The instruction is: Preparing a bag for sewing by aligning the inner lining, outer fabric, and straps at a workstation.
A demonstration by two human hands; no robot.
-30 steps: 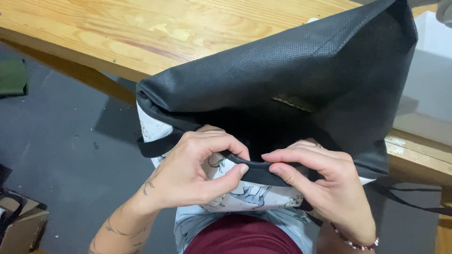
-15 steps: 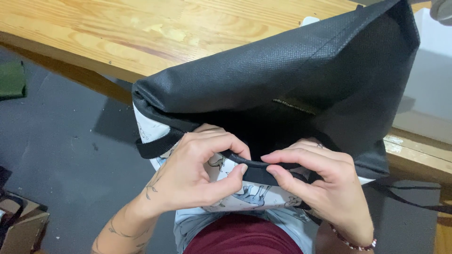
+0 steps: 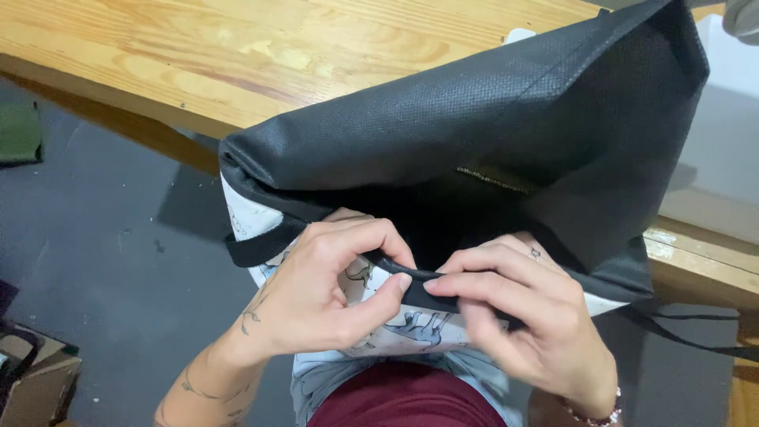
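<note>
A black woven fabric bag (image 3: pixel 474 134) with a white printed panel (image 3: pixel 403 328) lies over the edge of a wooden table (image 3: pixel 237 55), its open rim toward me. My left hand (image 3: pixel 316 300) pinches the black rim band between thumb and fingers. My right hand (image 3: pixel 514 316) pinches the same band just to the right, fingertips almost touching the left ones. A black strap (image 3: pixel 253 247) sticks out at the bag's left side. The bag's inside is dark and hidden.
A white box (image 3: pixel 723 134) stands on the table at the right. A thin black strap (image 3: pixel 688 336) trails off to the right. On the dark floor lie a cardboard box (image 3: pixel 32 379) at lower left and a green object (image 3: pixel 20 130) at far left.
Both hands keep their pinch on the rim band. The right fingertips have closed in toward the left thumb, and the bag has shifted a little to the left.
</note>
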